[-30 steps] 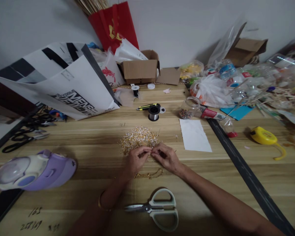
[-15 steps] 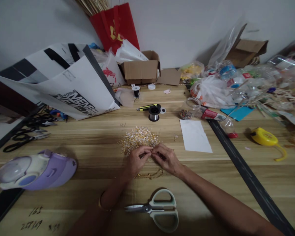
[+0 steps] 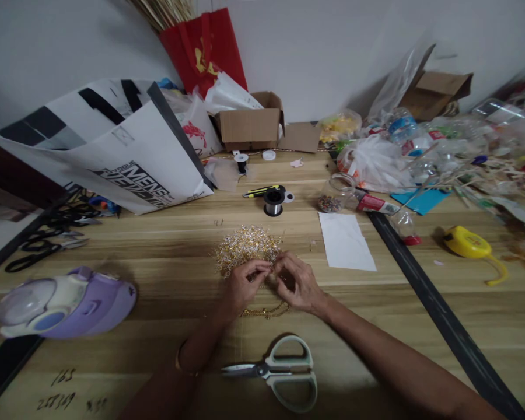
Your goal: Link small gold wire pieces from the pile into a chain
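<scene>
My left hand [image 3: 242,287] and my right hand [image 3: 298,284] meet fingertip to fingertip just in front of a heap of small gold and silver pins [image 3: 246,245] on the wooden table [image 3: 157,274]. Both pinch a tiny piece that is too small to name. A short gold chain [image 3: 266,311] lies on the table right under my hands. Grey-handled scissors [image 3: 280,371] rest closed nearer to me, between my forearms.
A purple and white device [image 3: 61,303] lies at the left, black scissors [image 3: 44,245] beyond it. Further back: a white shopping bag [image 3: 114,151], a cardboard box [image 3: 249,125], a wire spool [image 3: 273,201], a bead jar [image 3: 335,195], white paper [image 3: 345,242], a yellow tape measure [image 3: 470,244].
My right hand's fingers have lifted and curled a little; the hands otherwise stay at the same spot by the heap.
</scene>
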A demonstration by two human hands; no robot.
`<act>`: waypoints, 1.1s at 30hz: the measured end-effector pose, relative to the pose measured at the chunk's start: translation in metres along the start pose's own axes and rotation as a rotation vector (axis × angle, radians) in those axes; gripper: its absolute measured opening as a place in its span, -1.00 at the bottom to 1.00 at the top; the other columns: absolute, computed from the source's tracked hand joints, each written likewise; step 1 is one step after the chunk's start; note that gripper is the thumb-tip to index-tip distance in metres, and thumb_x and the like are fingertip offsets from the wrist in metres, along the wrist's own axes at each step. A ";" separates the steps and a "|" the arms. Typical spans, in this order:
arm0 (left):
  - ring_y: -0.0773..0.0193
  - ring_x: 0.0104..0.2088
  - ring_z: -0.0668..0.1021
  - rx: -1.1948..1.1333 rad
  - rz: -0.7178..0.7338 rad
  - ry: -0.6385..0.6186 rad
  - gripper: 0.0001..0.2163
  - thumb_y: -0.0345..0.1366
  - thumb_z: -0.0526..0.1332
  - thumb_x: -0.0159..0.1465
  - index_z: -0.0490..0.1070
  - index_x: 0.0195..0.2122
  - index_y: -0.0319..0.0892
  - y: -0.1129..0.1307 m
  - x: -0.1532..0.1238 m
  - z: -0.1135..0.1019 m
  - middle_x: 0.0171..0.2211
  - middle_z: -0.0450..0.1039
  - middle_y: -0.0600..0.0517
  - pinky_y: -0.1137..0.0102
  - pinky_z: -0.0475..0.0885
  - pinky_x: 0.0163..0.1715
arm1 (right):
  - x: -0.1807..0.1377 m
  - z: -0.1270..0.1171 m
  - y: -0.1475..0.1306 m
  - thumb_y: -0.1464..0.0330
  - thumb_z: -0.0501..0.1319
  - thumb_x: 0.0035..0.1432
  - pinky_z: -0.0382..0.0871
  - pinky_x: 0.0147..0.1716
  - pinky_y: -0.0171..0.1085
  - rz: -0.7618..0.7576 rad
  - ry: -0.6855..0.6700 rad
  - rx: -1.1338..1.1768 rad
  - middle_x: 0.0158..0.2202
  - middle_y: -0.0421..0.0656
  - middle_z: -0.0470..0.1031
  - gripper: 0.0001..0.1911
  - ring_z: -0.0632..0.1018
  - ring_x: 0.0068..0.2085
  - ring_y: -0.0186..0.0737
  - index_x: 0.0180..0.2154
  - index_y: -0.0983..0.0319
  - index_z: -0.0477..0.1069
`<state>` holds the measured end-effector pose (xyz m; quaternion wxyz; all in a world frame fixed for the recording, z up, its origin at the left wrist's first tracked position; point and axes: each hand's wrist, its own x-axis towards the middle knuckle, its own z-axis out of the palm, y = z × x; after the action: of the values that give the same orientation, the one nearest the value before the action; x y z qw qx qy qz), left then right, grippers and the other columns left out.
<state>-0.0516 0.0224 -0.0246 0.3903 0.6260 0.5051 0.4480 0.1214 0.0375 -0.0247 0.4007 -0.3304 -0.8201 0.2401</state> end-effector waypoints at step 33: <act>0.28 -0.34 0.61 -0.012 0.017 0.032 -0.88 -0.40 0.23 0.14 0.49 -0.28 -0.22 -0.006 0.001 0.001 -0.34 0.58 -0.04 0.43 0.53 -0.26 | -0.003 0.007 0.007 0.40 0.14 0.22 0.33 -0.38 -0.29 0.032 0.000 -0.025 -0.40 -0.15 0.44 -0.94 0.46 -0.38 -0.25 -0.24 0.20 0.36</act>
<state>-0.0523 0.0245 -0.0305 0.3821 0.6208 0.5032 0.4641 0.1202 0.0392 -0.0349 0.3926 -0.3485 -0.8178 0.2360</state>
